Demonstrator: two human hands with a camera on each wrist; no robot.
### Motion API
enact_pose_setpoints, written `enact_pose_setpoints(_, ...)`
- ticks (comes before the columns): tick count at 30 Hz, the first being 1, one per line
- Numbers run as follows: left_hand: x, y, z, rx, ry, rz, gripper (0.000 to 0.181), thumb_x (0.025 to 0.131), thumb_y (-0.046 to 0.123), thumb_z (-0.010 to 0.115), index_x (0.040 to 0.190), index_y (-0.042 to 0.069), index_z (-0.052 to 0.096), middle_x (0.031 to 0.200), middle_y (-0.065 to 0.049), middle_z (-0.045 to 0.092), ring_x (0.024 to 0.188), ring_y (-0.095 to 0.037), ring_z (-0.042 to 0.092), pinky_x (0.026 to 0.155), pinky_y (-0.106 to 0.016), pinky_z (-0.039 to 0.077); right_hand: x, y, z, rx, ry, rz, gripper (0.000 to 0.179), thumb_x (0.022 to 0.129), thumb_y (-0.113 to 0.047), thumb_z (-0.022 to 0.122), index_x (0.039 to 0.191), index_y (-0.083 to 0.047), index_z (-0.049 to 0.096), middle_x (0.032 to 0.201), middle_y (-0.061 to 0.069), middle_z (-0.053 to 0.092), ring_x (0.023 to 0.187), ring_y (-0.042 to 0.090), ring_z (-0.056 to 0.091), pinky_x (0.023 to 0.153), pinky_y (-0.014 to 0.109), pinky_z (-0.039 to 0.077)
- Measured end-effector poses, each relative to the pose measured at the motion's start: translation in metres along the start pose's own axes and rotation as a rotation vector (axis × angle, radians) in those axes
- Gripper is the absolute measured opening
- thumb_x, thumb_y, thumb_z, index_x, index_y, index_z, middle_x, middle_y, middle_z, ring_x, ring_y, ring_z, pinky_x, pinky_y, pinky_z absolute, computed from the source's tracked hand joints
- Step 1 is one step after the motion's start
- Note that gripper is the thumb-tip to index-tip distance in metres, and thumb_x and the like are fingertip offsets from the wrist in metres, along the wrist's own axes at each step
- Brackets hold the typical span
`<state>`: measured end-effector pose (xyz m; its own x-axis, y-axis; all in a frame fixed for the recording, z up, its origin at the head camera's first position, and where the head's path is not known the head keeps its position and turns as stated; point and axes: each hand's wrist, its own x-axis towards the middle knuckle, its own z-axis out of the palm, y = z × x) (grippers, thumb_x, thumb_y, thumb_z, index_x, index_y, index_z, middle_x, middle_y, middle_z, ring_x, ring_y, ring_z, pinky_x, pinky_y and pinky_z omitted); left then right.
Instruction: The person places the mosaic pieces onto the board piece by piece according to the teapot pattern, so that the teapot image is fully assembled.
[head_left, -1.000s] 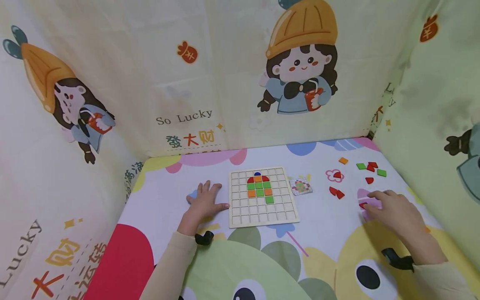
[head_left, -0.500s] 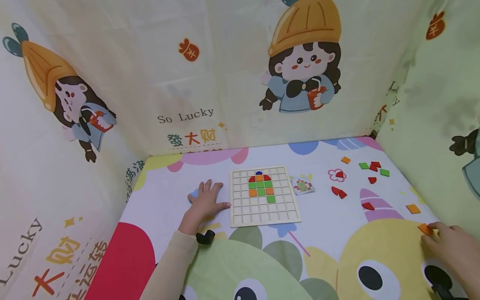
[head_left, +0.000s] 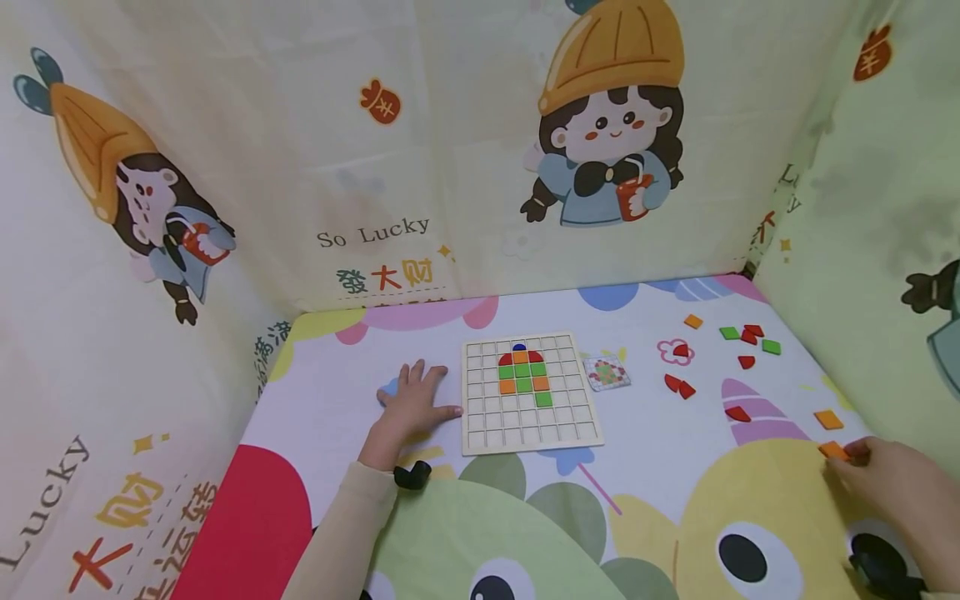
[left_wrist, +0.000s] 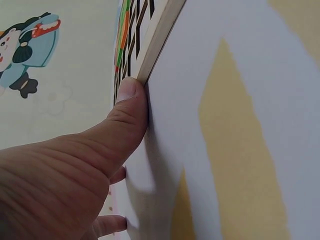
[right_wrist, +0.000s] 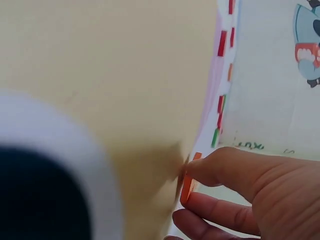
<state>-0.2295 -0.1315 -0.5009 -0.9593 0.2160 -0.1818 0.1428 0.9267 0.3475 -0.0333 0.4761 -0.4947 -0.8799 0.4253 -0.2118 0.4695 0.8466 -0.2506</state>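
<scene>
A wooden grid board (head_left: 487, 428) lies mid-table, bearing a figure of green, orange, red and blue tiles. Beside it, my left hand (head_left: 411, 410) rests on the cloth with fingers spread. Its thumb (left_wrist: 131, 100) touches the board's edge (left_wrist: 159, 47) in the left wrist view. At the right side of the table, my right hand (head_left: 888, 479) pinches an orange square tile (head_left: 834, 450) between thumb and fingers. The right wrist view shows that orange tile (right_wrist: 189, 186) tilted on edge under the thumb. Another orange tile (head_left: 828, 419) lies just beyond this hand.
A small printed pattern card (head_left: 607, 372) lies against the board's right side. Several loose red tiles, such as one red tile (head_left: 738, 414), and green tiles, such as one green tile (head_left: 771, 347), are scattered at the right. Patterned cloth walls (head_left: 450, 167) enclose the table.
My right hand has moved right and nearer from the red tile, then slightly left with the orange tile in its fingers. My left hand stays at the board.
</scene>
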Motion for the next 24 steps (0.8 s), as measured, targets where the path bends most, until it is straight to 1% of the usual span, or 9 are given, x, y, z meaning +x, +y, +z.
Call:
enact_pose_setpoints(2, 0.000, -0.001, 0.001, 0.001, 0.004, 0.000, 0.087, 0.086, 0.058, 0.078, 0.157, 0.023, 0.042, 0.171, -0.021, 0.017, 0.157, -0.052, 0.005, 0.103, -0.092, 0.006, -0.001, -0.006, -0.004, -0.001, 0.011, -0.026, 0.052, 0.090, -0.028, 0.071, 0.106, 0.018, 0.056, 0.089, 0.030, 0.062, 0.078, 0.038, 0.055, 0.074, 0.054, 0.046)
enact_pose_setpoints(5, 0.000, 0.000, 0.000, 0.003, 0.008, -0.001, 0.087, 0.086, 0.057, 0.079, 0.157, 0.023, 0.042, 0.171, -0.021, 0.017, 0.157, -0.052, 0.006, 0.103, -0.092, 0.006, 0.000, -0.016, -0.007, 0.006, 0.031, -0.055, 0.052, 0.091, -0.033, 0.072, 0.106, 0.015, 0.058, 0.086, 0.024, 0.063, 0.076, 0.035, 0.054, 0.069, 0.048, 0.043)
enact_pose_setpoints(8, -0.001, 0.002, 0.000, 0.004, 0.009, -0.006, 0.087, 0.085, 0.057, 0.079, 0.156, 0.023, 0.042, 0.171, -0.021, 0.018, 0.157, -0.052, 0.006, 0.103, -0.092, 0.007, 0.002, -0.027, -0.010, 0.020, 0.052, -0.102, 0.055, 0.092, -0.038, 0.074, 0.106, 0.013, 0.059, 0.085, 0.021, 0.065, 0.075, 0.032, 0.055, 0.065, 0.043, 0.040)
enact_pose_setpoints(11, -0.002, 0.003, -0.001, 0.003, 0.004, -0.013, 0.087, 0.085, 0.057, 0.079, 0.157, 0.024, 0.042, 0.171, -0.021, 0.018, 0.157, -0.051, 0.006, 0.104, -0.091, 0.006, 0.005, -0.040, -0.015, 0.034, 0.024, -0.128, 0.060, 0.091, -0.043, 0.076, 0.107, 0.013, 0.059, 0.088, 0.023, 0.066, 0.077, 0.032, 0.056, 0.065, 0.042, 0.040)
enact_pose_setpoints(14, -0.002, 0.005, -0.002, -0.003, 0.001, -0.013, 0.087, 0.086, 0.057, 0.079, 0.157, 0.023, 0.042, 0.171, -0.021, 0.017, 0.157, -0.051, 0.005, 0.104, -0.091, 0.006, 0.005, -0.054, -0.017, 0.039, 0.015, -0.176, 0.060, 0.089, -0.045, 0.077, 0.107, 0.010, 0.062, 0.090, 0.023, 0.069, 0.077, 0.032, 0.059, 0.064, 0.040, 0.041)
enact_pose_setpoints(17, -0.002, 0.005, -0.001, 0.002, 0.001, -0.013, 0.087, 0.086, 0.057, 0.079, 0.157, 0.024, 0.042, 0.171, -0.020, 0.017, 0.157, -0.051, 0.005, 0.104, -0.091, 0.007, 0.004, -0.070, -0.019, 0.043, -0.018, -0.222, 0.063, 0.088, -0.049, 0.077, 0.111, 0.009, 0.064, 0.093, 0.022, 0.070, 0.080, 0.032, 0.060, 0.063, 0.040, 0.042)
enact_pose_setpoints(18, -0.002, 0.005, -0.001, 0.006, 0.001, -0.014, 0.087, 0.086, 0.057, 0.078, 0.157, 0.024, 0.041, 0.172, -0.020, 0.017, 0.158, -0.050, 0.006, 0.105, -0.091, 0.007, 0.004, -0.075, -0.019, 0.043, -0.014, -0.237, 0.061, 0.088, -0.048, 0.078, 0.111, 0.007, 0.065, 0.094, 0.021, 0.071, 0.080, 0.031, 0.061, 0.062, 0.040, 0.042)
enact_pose_setpoints(21, -0.002, 0.004, -0.001, 0.012, 0.001, -0.017, 0.087, 0.086, 0.059, 0.078, 0.158, 0.025, 0.041, 0.172, -0.019, 0.017, 0.158, -0.050, 0.005, 0.105, -0.090, 0.007, 0.004, -0.093, -0.021, 0.052, -0.045, -0.264, 0.056, 0.088, -0.045, 0.078, 0.114, 0.004, 0.065, 0.096, 0.018, 0.071, 0.081, 0.030, 0.060, 0.062, 0.039, 0.042)
enact_pose_setpoints(24, -0.002, 0.003, -0.001, 0.010, 0.001, -0.020, 0.088, 0.086, 0.059, 0.078, 0.158, 0.024, 0.041, 0.172, -0.020, 0.017, 0.158, -0.050, 0.005, 0.105, -0.091, 0.006, 0.004, -0.112, -0.022, 0.057, -0.040, -0.299, 0.044, 0.089, -0.034, 0.076, 0.113, 0.001, 0.065, 0.096, 0.014, 0.071, 0.078, 0.025, 0.059, 0.060, 0.034, 0.042)
